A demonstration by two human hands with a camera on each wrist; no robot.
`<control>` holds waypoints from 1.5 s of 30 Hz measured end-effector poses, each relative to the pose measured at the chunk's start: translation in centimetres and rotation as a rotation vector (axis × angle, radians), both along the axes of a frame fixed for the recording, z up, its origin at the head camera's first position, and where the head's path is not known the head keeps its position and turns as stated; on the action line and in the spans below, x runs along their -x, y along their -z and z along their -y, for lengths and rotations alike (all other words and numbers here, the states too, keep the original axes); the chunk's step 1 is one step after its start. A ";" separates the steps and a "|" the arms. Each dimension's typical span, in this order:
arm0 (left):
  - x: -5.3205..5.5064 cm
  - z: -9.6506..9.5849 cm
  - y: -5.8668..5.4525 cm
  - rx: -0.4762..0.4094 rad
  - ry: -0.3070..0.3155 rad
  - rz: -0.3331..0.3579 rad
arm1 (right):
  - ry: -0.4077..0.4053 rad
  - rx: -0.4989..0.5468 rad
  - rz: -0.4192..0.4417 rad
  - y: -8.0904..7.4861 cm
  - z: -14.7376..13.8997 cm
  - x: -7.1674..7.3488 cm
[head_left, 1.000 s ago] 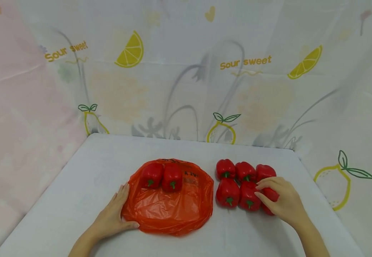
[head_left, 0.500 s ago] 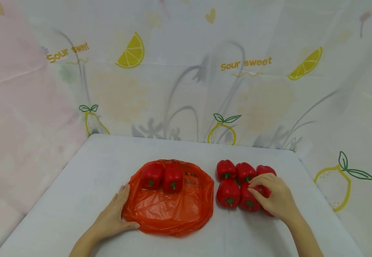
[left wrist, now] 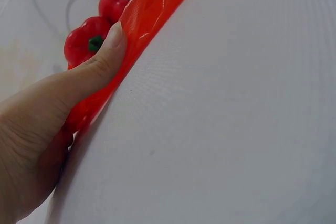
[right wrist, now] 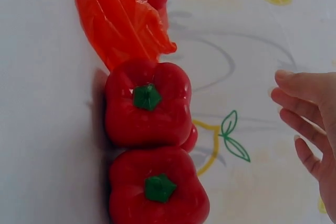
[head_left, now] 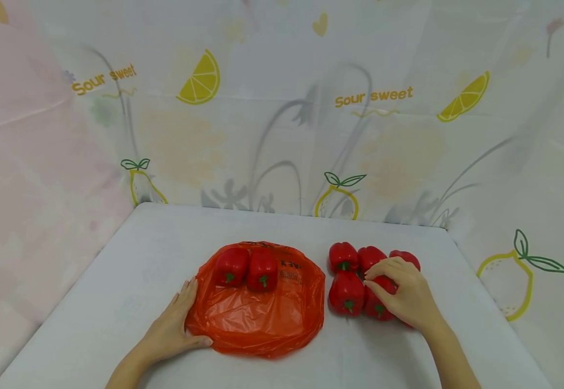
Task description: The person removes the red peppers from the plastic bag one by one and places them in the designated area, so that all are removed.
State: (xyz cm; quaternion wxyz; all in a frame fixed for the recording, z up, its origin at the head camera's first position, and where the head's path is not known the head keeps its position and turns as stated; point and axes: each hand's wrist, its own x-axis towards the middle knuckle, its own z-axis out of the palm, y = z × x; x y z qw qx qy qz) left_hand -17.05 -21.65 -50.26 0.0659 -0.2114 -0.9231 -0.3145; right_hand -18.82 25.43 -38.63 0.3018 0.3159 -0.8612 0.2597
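Note:
My left hand (head_left: 167,327) rests against the left rim of an orange-red plastic bag (head_left: 257,319), its fingers extended along the edge and its thumb at the front. In the left wrist view the thumb (left wrist: 102,66) touches the bag's side. Two red bell peppers (head_left: 231,266) with green stems sit at the back inside the bag. On the right, my right hand (head_left: 405,292) hovers above a group of several red bell peppers (head_left: 346,292), fingers loosely bent and holding nothing. The right wrist view shows a gap between that hand and the nearest pepper (right wrist: 149,129). The hand partly hides the right-hand peppers.
Everything stands on a white-covered table (head_left: 150,237). A patterned cloth (head_left: 282,135) with lemon drawings hangs behind it and at both sides. The peppers stand in two rows close to the bag's right side.
My right hand has moved left over the pepper group, from the rightmost peppers toward the middle ones. The left hand, the bag and the peppers stay in place.

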 end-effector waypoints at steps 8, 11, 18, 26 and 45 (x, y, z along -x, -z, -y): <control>0.0 0.0 -0.1 0.002 -0.008 0.017 | -0.019 0.012 0.055 -0.1 1.8 0.4; 0.0 0.0 -0.1 -0.001 -0.007 0.027 | -0.041 0.014 0.060 -0.2 2.6 0.7; 0.0 0.0 -0.1 -0.004 -0.002 0.031 | -0.089 -0.003 0.053 -0.7 4.7 1.4; 0.0 0.0 0.1 0.007 -0.002 0.016 | -0.144 -0.005 0.062 -1.1 6.9 2.0; 0.0 -0.1 -0.1 0.002 -0.011 0.045 | -0.209 -0.019 0.100 0.0 10.9 2.9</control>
